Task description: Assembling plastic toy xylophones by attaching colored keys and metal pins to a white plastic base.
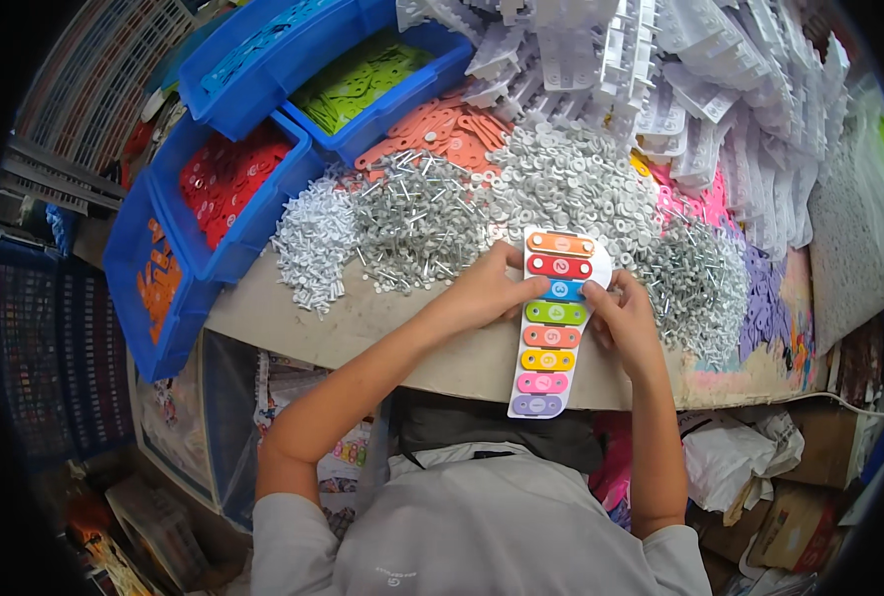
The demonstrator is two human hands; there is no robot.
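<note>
A toy xylophone (553, 336) with a white base and a column of coloured bars is held between my two hands, just over the near edge of the table. My left hand (484, 290) grips its left side, thumb at the left end of the blue bar (559, 290) and fingers partly hidden behind the base. On the opposite side, my right hand (621, 316) closes on the edge, its thumb at the blue bar's right end. White caps show at the ends of the orange bar (559, 244) and red bar (559, 267); the lower bars have small grey spots there.
Beyond my hands lie heaps of white washers (571, 189), metal pins (417, 214), small white plugs (313, 238) and more pins (695, 288). Blue bins (219, 260) of coloured bars stand left. White bases (700, 60) are piled at the back right, purple bars (763, 308) below.
</note>
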